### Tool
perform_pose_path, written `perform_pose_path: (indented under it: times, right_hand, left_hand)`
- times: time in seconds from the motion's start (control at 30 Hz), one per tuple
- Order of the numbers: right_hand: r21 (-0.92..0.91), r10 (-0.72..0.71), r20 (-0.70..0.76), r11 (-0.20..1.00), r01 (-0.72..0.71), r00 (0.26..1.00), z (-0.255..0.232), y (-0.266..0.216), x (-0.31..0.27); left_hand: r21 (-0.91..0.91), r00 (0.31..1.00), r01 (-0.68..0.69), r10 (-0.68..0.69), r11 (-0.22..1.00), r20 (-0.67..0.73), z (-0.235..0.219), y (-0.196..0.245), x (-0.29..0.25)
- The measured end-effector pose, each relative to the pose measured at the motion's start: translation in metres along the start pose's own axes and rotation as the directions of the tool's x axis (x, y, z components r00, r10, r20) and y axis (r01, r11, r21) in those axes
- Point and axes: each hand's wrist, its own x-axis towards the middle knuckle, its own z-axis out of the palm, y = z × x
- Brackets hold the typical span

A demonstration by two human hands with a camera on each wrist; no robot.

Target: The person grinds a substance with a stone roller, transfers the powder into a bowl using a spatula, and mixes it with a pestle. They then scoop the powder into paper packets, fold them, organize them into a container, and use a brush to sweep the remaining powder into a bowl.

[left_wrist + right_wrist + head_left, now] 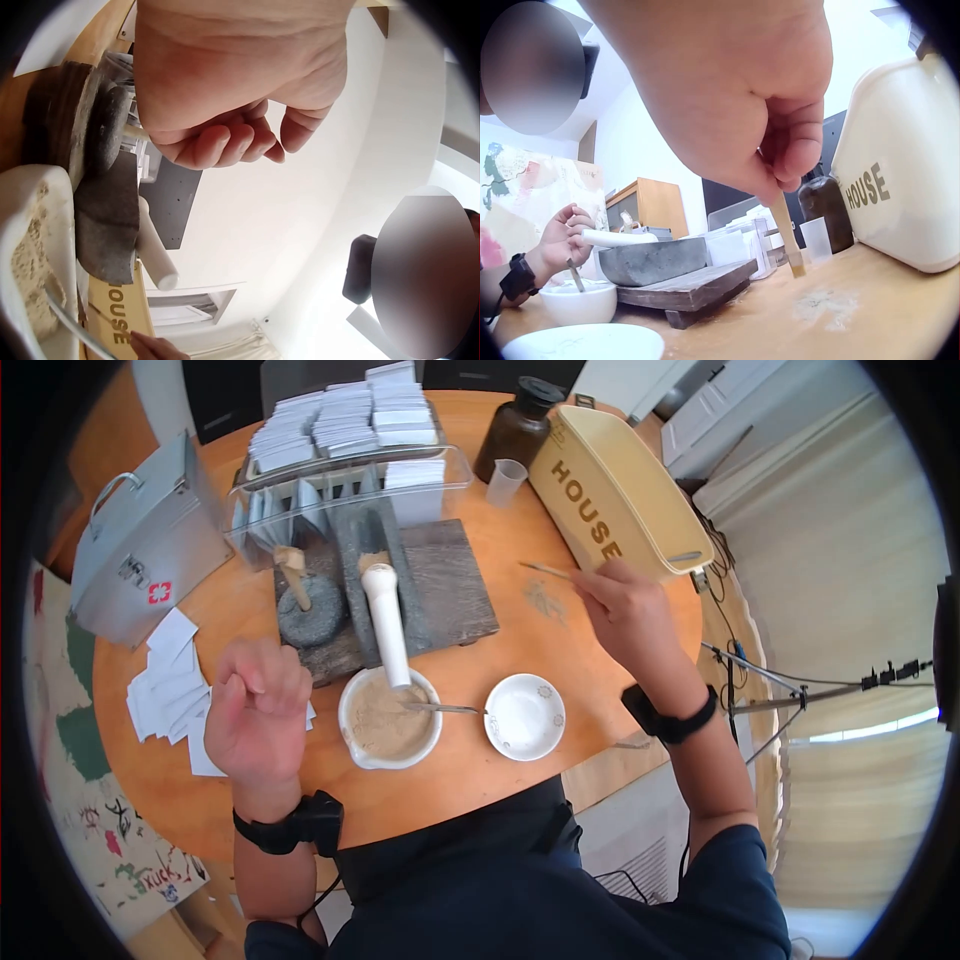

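Note:
My right hand (pixel 625 610) pinches a slim flat brush (pixel 786 232) with a pale wooden handle, its tip pointing down close over the tabletop. Near that tip, a pale powder smudge (pixel 826 309) marks the wood. My left hand (pixel 258 705) hovers left of a white mortar (pixel 432 742) of tan powder (pixel 385 720), fingers loosely curled around nothing. A metal spatula (pixel 450 708) leans in the mortar, its handle reaching toward a small white bowl (pixel 525 717). Behind the mortar, a white pestle (pixel 388 625) rests on a grey stone trough (pixel 405 560).
A dark wooden board (pixel 450 580) carries the trough and a round stone grinder (pixel 312 615). A cream HOUSE bin (pixel 600 480), brown jar (pixel 512 435) and plastic cup (pixel 506 482) stand at the back right. Paper packets (pixel 172 685) and a metal case (pixel 150 550) sit left.

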Motion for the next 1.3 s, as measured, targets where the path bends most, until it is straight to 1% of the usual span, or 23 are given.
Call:
perform_pose_path:
  times: [0.03, 0.1, 0.13, 0.2, 0.23, 0.3, 0.33, 0.4, 0.47, 0.53, 0.57, 0.63, 0.77, 0.83, 0.87, 0.93, 0.97, 1.03, 1.07, 1.13, 1.17, 1.27, 1.3]
  right_hand:
    - [-0.009, 0.016, -0.005, 1.000, -0.016, 1.000, 0.007, 0.000, 0.006]
    - [0.084, -0.085, -0.040, 0.992, 0.088, 0.996, 0.024, 0.002, 0.013]
    - [0.082, -0.078, -0.046, 0.993, 0.082, 0.996, 0.026, 0.004, 0.009]
    - [0.036, -0.072, 0.091, 0.997, 0.068, 0.993, 0.029, 0.005, 0.009]
    - [0.043, -0.087, 0.092, 0.996, 0.084, 0.992, 0.024, 0.007, 0.006]
    - [0.049, -0.029, 0.095, 0.999, 0.024, 0.995, 0.010, 0.013, 0.000]
    - [0.055, -0.034, 0.099, 0.998, 0.029, 0.994, 0.010, 0.012, 0.003]
    - [-0.008, 0.038, 0.031, 0.999, -0.038, 0.999, 0.003, 0.017, 0.005]
    - [-0.014, 0.054, -0.005, 0.998, -0.054, 0.999, 0.010, 0.023, 0.001]
    - [0.003, 0.033, 0.072, 0.999, -0.033, 0.997, 0.017, 0.027, 0.002]
    - [0.013, 0.016, 0.072, 1.000, -0.017, 0.997, 0.014, 0.026, 0.001]
    - [0.016, 0.080, 0.139, 0.996, -0.083, 0.987, 0.003, 0.024, -0.009]
    - [-0.018, 0.154, 0.103, 0.988, -0.153, 0.983, -0.003, 0.025, -0.003]
    - [0.072, 0.078, 0.037, 0.994, -0.080, 0.996, 0.007, 0.028, 0.002]
    - [0.070, 0.083, 0.033, 0.994, -0.085, 0.996, 0.006, 0.030, -0.002]
    - [0.004, 0.051, 0.150, 0.999, -0.052, 0.987, 0.005, 0.031, -0.007]
    - [0.013, 0.032, 0.152, 0.999, -0.034, 0.988, 0.003, 0.028, -0.008]
    - [-0.035, 0.101, 0.143, 0.995, -0.097, 0.985, -0.004, 0.023, -0.013]
    - [-0.035, 0.102, 0.148, 0.995, -0.098, 0.984, -0.002, 0.024, -0.012]
    - [-0.019, 0.113, 0.054, 0.994, -0.112, 0.992, 0.000, 0.028, -0.013]
    - [-0.027, 0.122, 0.052, 0.992, -0.120, 0.991, -0.003, 0.029, -0.018]
    - [0.008, 0.059, 0.120, 0.998, -0.060, 0.991, -0.005, 0.024, -0.021]
    - [0.000, 0.126, 0.068, 0.992, -0.127, 0.990, -0.009, 0.020, -0.024]
  left_hand:
    - [-0.002, 1.000, -0.006, 0.006, 1.000, 0.007, 0.000, -0.001, 0.000]
    - [-0.008, 1.000, 0.005, -0.005, 1.000, 0.014, -0.001, -0.001, 0.000]
    - [-0.010, 1.000, 0.001, -0.001, 1.000, 0.005, -0.001, -0.001, 0.001]
    - [-0.018, 1.000, 0.000, 0.000, 1.000, 0.006, -0.002, -0.001, 0.002]
    - [-0.027, 1.000, -0.005, 0.005, 1.000, -0.004, -0.003, 0.000, 0.000]
    - [-0.011, 1.000, -0.017, 0.016, 1.000, -0.021, -0.001, 0.002, 0.000]
    - [-0.005, 1.000, -0.003, 0.003, 1.000, -0.017, 0.000, 0.002, 0.000]
    - [-0.006, 1.000, -0.001, 0.001, 1.000, -0.001, 0.001, 0.000, 0.000]
    - [-0.009, 1.000, -0.003, 0.003, 1.000, 0.026, 0.000, -0.002, 0.001]
    - [-0.014, 1.000, 0.006, -0.006, 1.000, -0.001, -0.004, -0.002, 0.000]
    - [-0.006, 1.000, -0.007, 0.007, 1.000, -0.010, -0.004, -0.001, 0.001]
    - [-0.033, 1.000, 0.014, -0.015, 0.999, -0.018, -0.001, 0.000, 0.001]
    - [-0.043, 1.000, 0.011, -0.010, 0.999, 0.008, -0.001, -0.002, 0.002]
    - [-0.035, 1.000, 0.000, 0.000, 0.999, 0.005, -0.005, -0.002, 0.001]
    - [-0.035, 1.000, 0.003, -0.003, 0.999, 0.011, -0.005, -0.003, 0.002]
    - [-0.033, 1.000, 0.007, -0.007, 0.999, -0.010, -0.005, -0.002, 0.001]
    - [-0.026, 1.000, -0.008, 0.007, 1.000, -0.022, -0.005, 0.000, 0.000]
    - [-0.028, 0.999, 0.017, -0.018, 0.999, -0.040, -0.004, 0.000, -0.001]
    - [-0.030, 0.999, 0.019, -0.020, 0.999, -0.043, -0.003, 0.000, -0.002]
    - [-0.032, 1.000, -0.005, 0.005, 0.999, 0.000, -0.002, -0.002, 0.001]
    - [-0.038, 1.000, 0.001, -0.001, 0.999, 0.007, -0.001, -0.003, 0.002]
    - [-0.029, 1.000, -0.004, 0.004, 1.000, -0.015, -0.003, 0.001, 0.000]
    - [-0.028, 1.000, -0.001, 0.001, 1.000, -0.025, -0.001, 0.001, 0.001]
